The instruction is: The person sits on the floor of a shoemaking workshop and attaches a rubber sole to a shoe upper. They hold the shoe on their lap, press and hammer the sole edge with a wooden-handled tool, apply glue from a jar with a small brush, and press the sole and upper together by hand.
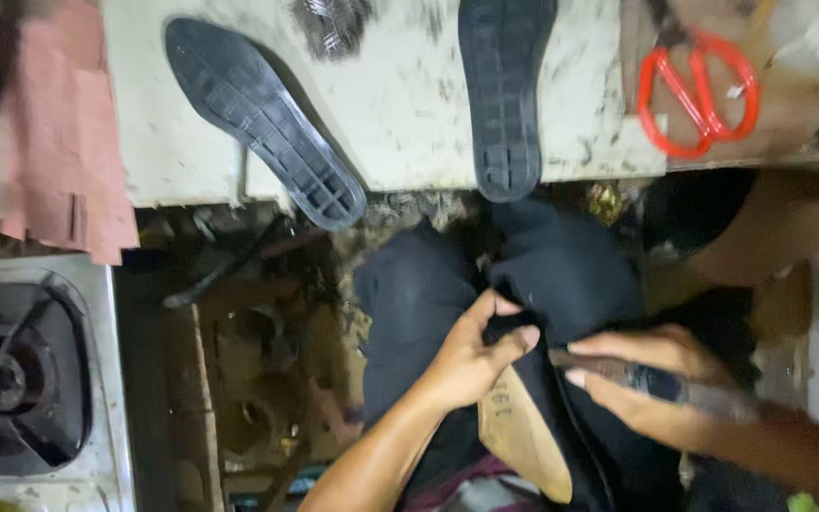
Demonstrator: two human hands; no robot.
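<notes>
Head view looks down on a black shoe upper (561,275), soft and matte, pulled over a tan wooden last (523,436) whose pale sole side faces up, held low above the person's lap. Left hand (471,356) is closed, pinching a fold of the black material at the last's edge. Right hand (646,374) is wrapped around a dark-handled tool (661,381), its tip touching the upper beside the left fingers. Two black rubber soles (267,123) lie on the stained white bench (400,104) above, red scissors (699,90) nearby.
</notes>
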